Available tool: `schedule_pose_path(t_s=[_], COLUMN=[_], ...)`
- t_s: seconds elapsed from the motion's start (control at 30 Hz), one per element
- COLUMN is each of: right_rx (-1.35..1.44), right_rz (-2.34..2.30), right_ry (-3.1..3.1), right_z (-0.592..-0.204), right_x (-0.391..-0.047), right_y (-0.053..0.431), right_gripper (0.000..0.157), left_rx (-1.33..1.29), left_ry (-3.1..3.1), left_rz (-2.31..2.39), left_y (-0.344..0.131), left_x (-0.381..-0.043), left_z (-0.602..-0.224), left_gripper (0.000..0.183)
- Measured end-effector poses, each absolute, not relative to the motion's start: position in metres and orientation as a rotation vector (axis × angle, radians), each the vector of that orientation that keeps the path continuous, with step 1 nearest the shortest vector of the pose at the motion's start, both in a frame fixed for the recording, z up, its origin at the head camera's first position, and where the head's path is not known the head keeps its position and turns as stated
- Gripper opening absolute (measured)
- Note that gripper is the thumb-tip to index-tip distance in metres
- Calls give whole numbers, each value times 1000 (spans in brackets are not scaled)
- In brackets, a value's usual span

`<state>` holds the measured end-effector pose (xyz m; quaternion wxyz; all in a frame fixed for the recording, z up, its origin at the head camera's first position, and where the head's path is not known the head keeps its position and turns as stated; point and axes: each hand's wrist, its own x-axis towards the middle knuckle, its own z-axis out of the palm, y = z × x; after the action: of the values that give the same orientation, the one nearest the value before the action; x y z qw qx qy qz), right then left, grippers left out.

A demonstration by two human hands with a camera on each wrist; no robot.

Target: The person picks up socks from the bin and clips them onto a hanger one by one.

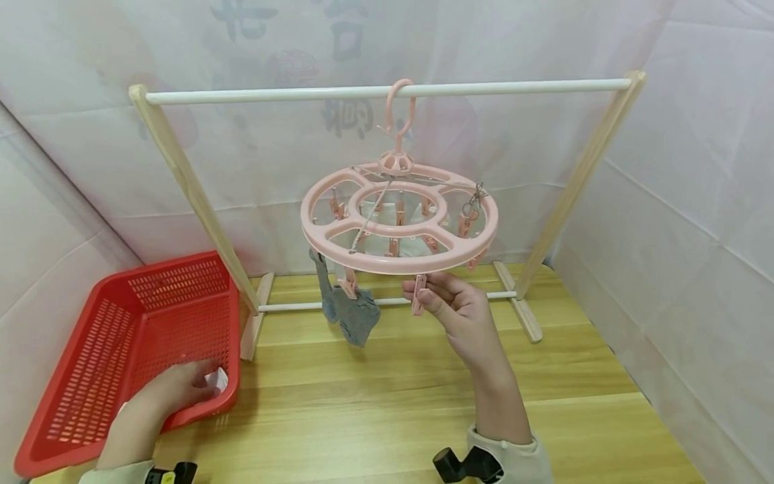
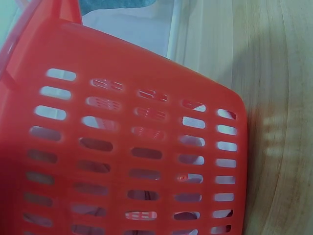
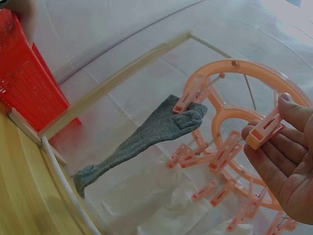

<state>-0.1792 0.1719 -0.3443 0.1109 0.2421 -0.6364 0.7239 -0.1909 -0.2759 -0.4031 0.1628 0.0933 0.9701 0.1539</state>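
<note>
A round pink clip hanger [image 1: 311, 232] hangs by its hook from a white rod. At its front edge my right hand [image 1: 468, 316] pinches a pink clothespin [image 1: 418, 296] between thumb and fingers; nothing shows in that clothespin's jaws. To its left, another clothespin [image 1: 347, 284] bites a grey sock [image 1: 358, 316], which dangles below the ring. My left hand [image 1: 178, 388] reaches into the red basket [image 1: 97, 356], fingers curled about a piece of white cloth [image 1: 218, 380]. In the left wrist view the basket wall [image 2: 117, 166] hides that hand.
A wooden stand [image 1: 187, 181] carries the white rod [image 1: 272, 95], with a lower bar [image 1: 290, 306] near the table [image 1: 363, 417]. Pale cloth pieces [image 3: 146, 191] show beyond the sock. Several more clothespins [image 3: 227, 152] hang round the ring. White curtains [image 1: 677, 222] enclose the space.
</note>
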Motion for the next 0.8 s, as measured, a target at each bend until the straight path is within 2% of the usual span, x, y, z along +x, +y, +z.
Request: schedule_pose_path(t_s=[0.17,0.3,0.57,0.8], right_rx=[720,724,719,790], right_rz=[2124,2119,2147,2104], right_ry=[-1863,-1860,-1853,-1823], right_z=[-342,-338,-345,-344], right_x=[-178,-175,-179,-179], right_y=[170,169,170,171], right_gripper=[22,24,24,23], left_rx=[288,326,289,392], left_ry=[2829,2899,2976,3229], left_rz=[348,271,339,343], left_y=[-277,-278,-280,-265], left_x=[-189,-188,-185,-176], left_z=[-403,-403,-395,-371], left_gripper=[26,14,14,8])
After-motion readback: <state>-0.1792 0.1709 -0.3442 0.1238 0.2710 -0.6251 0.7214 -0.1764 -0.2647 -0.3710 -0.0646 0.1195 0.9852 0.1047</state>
